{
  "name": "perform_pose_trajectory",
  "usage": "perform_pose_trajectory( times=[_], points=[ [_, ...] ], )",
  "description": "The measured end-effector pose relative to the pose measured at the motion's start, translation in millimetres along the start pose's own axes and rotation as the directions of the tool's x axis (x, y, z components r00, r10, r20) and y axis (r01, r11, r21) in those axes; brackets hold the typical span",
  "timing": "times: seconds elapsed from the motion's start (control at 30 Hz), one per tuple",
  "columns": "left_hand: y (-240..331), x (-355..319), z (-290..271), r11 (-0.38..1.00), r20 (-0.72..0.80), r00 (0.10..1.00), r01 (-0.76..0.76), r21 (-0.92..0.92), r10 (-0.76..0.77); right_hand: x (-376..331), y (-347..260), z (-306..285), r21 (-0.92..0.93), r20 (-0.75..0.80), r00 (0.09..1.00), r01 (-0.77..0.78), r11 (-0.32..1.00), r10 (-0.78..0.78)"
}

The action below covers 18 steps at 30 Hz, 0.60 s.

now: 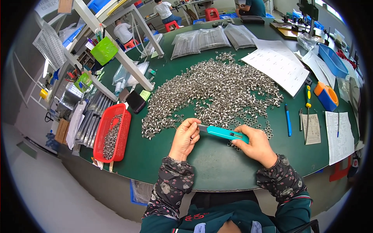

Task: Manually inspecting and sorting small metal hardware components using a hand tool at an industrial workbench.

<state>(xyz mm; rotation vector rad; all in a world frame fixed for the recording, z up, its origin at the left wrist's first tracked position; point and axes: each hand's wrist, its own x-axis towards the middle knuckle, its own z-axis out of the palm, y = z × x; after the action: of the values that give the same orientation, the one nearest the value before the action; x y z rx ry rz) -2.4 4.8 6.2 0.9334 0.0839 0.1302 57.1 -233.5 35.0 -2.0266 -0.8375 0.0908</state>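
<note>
In front of me, over the near part of the green table (217, 173), my right hand (258, 146) is closed round a turquoise utility knife (223, 133). Its blade end points left, toward my left hand (184, 139). The thumb and fingers of that hand are pinched together right at the blade tip. What they grip is small and mostly hidden; I cannot make it out. Just beyond both hands spreads a wide heap of small shiny metal rings (221, 89), with some loose ones lying under the knife and near my right hand.
A red plastic basket (125, 134) with more metal rings stands at the left, near a black phone (135, 102). Plastic bags of thin rods (211, 39) lie at the back. On the right are paper sheets (278, 64), a blue pen (288, 119), a yellow-handled screwdriver (308, 97) and a tape dispenser (325, 96).
</note>
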Motion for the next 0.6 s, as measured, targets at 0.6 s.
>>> perform_pose_trajectory(
  times=[0.6],
  points=[
    [1.7,-5.8,14.4,0.967,-0.040,0.992,0.110,-0.228,-0.122,3.6,8.9,-5.1,0.405,-0.272,0.954,-0.007,0.914,0.127]
  ],
)
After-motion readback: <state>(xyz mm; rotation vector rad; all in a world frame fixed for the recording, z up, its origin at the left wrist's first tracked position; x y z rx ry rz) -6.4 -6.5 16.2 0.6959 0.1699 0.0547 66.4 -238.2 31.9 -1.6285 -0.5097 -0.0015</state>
